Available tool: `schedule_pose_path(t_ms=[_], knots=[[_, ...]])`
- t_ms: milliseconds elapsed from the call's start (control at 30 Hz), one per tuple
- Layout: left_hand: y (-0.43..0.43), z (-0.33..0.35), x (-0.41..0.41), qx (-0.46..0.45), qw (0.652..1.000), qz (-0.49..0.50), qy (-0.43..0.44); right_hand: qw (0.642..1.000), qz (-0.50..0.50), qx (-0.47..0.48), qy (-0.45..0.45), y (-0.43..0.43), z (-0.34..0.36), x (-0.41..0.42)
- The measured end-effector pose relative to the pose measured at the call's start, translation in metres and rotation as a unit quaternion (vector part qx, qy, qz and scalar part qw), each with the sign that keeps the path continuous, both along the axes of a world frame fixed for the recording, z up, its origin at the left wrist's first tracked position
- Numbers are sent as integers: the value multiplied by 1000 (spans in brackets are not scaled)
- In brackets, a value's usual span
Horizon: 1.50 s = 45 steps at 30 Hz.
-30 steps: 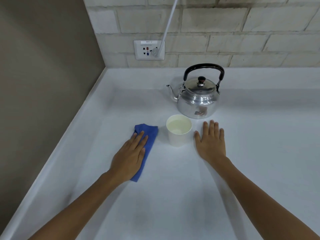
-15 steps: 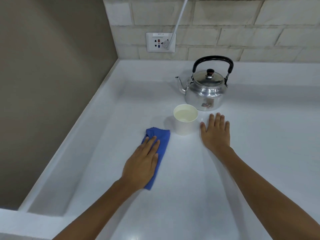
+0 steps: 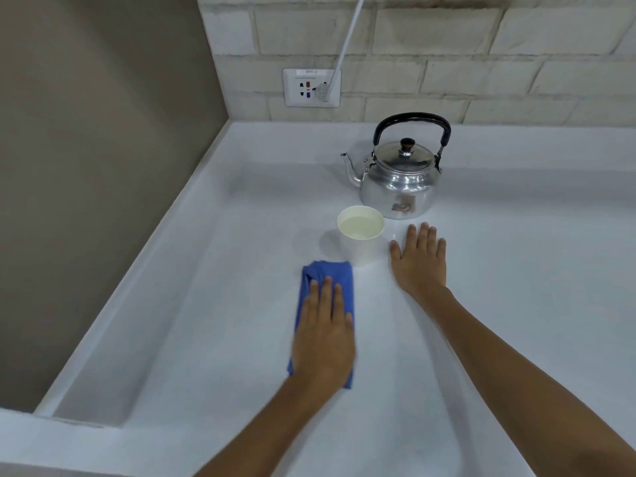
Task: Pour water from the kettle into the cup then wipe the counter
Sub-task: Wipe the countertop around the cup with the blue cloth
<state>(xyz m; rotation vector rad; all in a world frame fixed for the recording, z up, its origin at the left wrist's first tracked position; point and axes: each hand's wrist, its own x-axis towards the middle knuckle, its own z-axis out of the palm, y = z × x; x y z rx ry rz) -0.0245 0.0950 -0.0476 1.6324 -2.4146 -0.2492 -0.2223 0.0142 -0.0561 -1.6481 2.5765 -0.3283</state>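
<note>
A shiny metal kettle (image 3: pixel 399 187) with a black handle stands upright at the back of the white counter (image 3: pixel 241 339), spout pointing left. In front of it a white paper cup (image 3: pixel 360 235) holds water. A folded blue cloth (image 3: pixel 330 273) lies on the counter just left of and in front of the cup. My left hand (image 3: pixel 325 335) presses flat on the cloth, fingers extended, covering its near half. My right hand (image 3: pixel 420 259) rests flat on the counter to the right of the cup, palm down, holding nothing.
A brown wall (image 3: pixel 86 166) borders the counter on the left, with a raised white rim along it. A brick back wall carries a white socket (image 3: pixel 311 87) with a white cable (image 3: pixel 347 39) plugged in. The counter's raised front edge (image 3: pixel 69 442) is at lower left.
My left hand has slid the blue cloth along the counter toward me and rightward, from beside the cup to in front of it. My right hand stays flat by the cup.
</note>
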Motion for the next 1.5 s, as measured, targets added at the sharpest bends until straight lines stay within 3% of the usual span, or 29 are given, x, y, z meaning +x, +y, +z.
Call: schedule_pose_path(t_ms=[100, 167, 267, 467, 567, 633, 733, 867, 1033, 1167, 1300, 1400, 1500], knots=[[7, 6, 0, 54, 998, -22, 29, 997, -4, -49, -62, 6, 11, 1], [-7, 18, 13, 93, 987, -17, 128, 982, -23, -149, -114, 18, 24, 7], [-48, 33, 38, 57, 980, 2, 190, 947, 12, -279, -157, 50, 41, 40], [-106, 11, 59, 45, 998, 12, 33, 956, 192, -154, -157, 95, 42, 132], [-109, -1, 58, 40, 999, 4, 1, 969, 195, -79, -132, 88, 31, 157], [-109, -5, 58, 26, 1000, 5, -15, 980, 180, -47, -65, 86, 23, 167], [-109, -8, 59, 15, 999, 6, -30, 984, 172, -52, -8, 90, 17, 164], [-108, -7, 59, 0, 999, 6, -33, 970, 231, -74, -18, 111, 16, 128], [-106, -7, 57, -9, 999, 8, -36, 983, 152, -91, -43, 124, 15, 51], [-106, -9, 55, -14, 999, 10, -43, 988, 120, -90, -28, 119, 12, 78], [-107, -12, 57, -18, 999, 1, -45, 982, 172, -82, -6, 131, 11, 122], [-108, -13, 59, -22, 999, -2, -33, 974, 198, -103, -48, 132, 13, 96], [-107, -13, 58, -26, 999, 3, -35, 982, 146, -104, -64, 113, 15, 44]])
